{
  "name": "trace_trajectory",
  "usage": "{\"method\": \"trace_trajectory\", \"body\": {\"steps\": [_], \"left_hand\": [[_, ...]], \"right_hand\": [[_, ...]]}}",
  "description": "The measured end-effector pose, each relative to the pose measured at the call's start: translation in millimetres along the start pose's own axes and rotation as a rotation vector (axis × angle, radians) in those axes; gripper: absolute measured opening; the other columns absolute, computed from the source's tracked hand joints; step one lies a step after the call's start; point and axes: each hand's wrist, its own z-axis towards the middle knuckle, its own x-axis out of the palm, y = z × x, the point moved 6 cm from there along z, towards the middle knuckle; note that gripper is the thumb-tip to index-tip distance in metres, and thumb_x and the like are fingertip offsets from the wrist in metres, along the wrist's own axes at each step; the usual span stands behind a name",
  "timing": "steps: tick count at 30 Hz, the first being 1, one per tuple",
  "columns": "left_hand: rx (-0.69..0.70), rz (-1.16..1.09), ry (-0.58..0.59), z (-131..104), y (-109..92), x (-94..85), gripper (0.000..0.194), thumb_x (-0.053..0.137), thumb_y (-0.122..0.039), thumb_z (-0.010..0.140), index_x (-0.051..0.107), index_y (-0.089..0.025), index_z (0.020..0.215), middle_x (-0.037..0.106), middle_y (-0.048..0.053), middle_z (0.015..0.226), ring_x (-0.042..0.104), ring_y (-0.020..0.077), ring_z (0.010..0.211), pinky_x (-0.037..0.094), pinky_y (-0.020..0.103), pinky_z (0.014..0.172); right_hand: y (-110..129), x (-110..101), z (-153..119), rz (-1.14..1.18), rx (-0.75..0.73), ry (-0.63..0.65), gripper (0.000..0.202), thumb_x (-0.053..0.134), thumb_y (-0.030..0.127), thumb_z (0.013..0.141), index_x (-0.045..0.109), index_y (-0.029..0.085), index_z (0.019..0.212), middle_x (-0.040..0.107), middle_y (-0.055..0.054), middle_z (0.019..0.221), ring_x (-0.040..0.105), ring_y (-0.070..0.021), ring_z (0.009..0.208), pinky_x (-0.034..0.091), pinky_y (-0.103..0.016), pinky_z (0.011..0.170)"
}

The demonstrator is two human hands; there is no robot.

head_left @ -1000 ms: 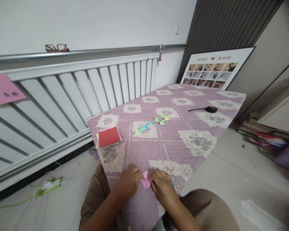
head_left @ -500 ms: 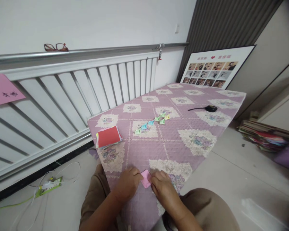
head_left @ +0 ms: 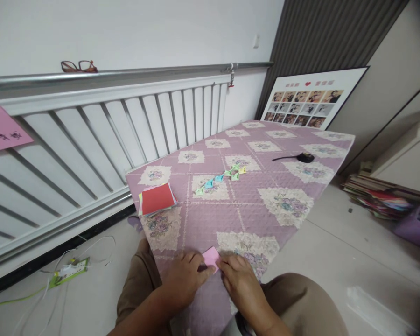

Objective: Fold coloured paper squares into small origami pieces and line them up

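A small folded pink paper (head_left: 211, 257) lies near the front edge of the table, between my hands. My left hand (head_left: 187, 278) grips its left side, the thumb lying across the lower part. The fingers of my right hand (head_left: 238, 280) pinch the right corner. Farther back, a row of small folded pieces in green, blue and yellow (head_left: 219, 178) rests on the patterned cloth. A stack of coloured paper with a red sheet on top (head_left: 158, 198) sits at the table's left edge.
The purple floral tablecloth (head_left: 213, 219) covers the table. A black object with a thin strap (head_left: 305, 157) lies at the back right. A white radiator (head_left: 143, 121) runs along the left. Glasses (head_left: 79, 66) rest on the pipe. A power strip (head_left: 69, 273) is on the floor.
My left hand has shifted, and its thumb now lies over the lower part of the pink paper. My right hand stays at the right corner. The view has moved slightly.
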Motion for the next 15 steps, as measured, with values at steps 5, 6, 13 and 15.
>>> {"method": "trace_trajectory", "body": {"steps": [5,6,13,15], "left_hand": [[0.007,0.099,-0.012,-3,-4,-0.8,0.036,0.045,-0.028,0.094,0.046,-0.037,0.128,0.054,0.005,0.112,0.045,0.0238,0.1,0.037,0.035,0.08],[0.005,0.118,-0.015,-3,-5,-1.1,0.035,0.044,-0.029,0.094,0.046,-0.037,0.128,0.055,0.004,0.112,0.046,0.0236,0.099,0.038,0.035,0.079],[-0.033,0.122,-0.021,-5,-4,1.7,0.037,0.045,-0.029,0.094,0.044,-0.037,0.13,0.055,0.003,0.118,0.047,0.0239,0.101,0.039,0.037,0.082],[-0.07,0.102,-0.023,-5,-3,4.3,0.036,0.044,-0.027,0.094,0.045,-0.033,0.13,0.055,0.003,0.119,0.047,0.0238,0.102,0.039,0.038,0.084]], "right_hand": [[-4,0,9,-0.016,0.139,-0.024,0.011,0.052,0.025,0.087,0.063,0.023,0.085,0.061,-0.003,0.081,0.056,-0.019,0.08,0.038,-0.034,0.075],[-5,0,11,-0.037,0.177,-0.034,0.013,0.053,0.027,0.088,0.062,0.023,0.08,0.06,-0.002,0.078,0.055,-0.0188,0.079,0.037,-0.034,0.075],[-9,0,16,-0.119,0.341,-0.053,0.009,0.065,0.026,0.08,0.061,0.024,0.072,0.06,-0.001,0.078,0.054,-0.0211,0.082,0.032,-0.036,0.077],[-11,-2,14,-0.138,0.365,-0.056,0.011,0.067,0.028,0.078,0.06,0.024,0.07,0.059,0.0,0.078,0.054,-0.0217,0.083,0.032,-0.037,0.078]]}}
